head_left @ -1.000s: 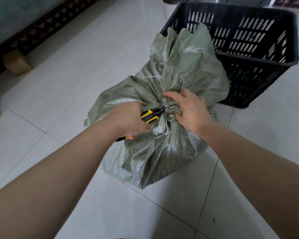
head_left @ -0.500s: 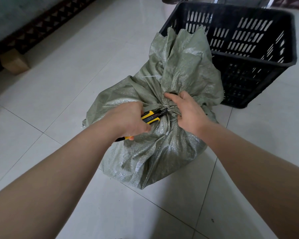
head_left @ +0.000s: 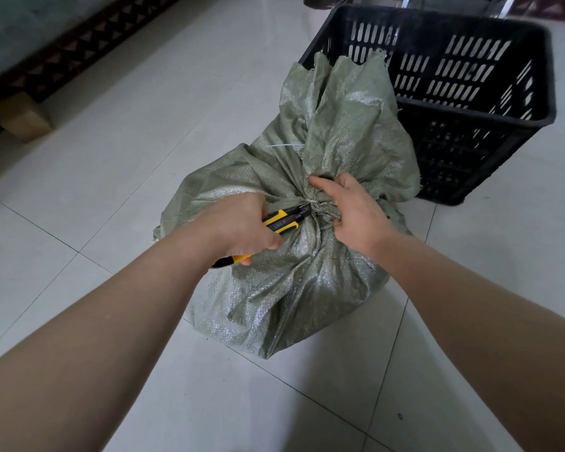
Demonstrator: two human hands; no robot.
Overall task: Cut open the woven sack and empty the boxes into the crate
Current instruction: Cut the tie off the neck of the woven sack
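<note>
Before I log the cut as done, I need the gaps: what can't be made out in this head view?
Head view:
Boxes: hidden inside the woven sack.
Utility knife blade: buried in the sack's tied neck; whether the tie is cut cannot be told.
Knife handle: mostly covered by the left hand.
Black crate floor: dark, partly behind the sack's top.
Right hand fingertips: tucked under the neck folds.

body: two arms, bare from frame edge to fingertips | left hand (head_left: 238,223): bare, forearm fills 8 o'clock corner | right hand (head_left: 356,213): bare, forearm fills 4 o'clock corner
</note>
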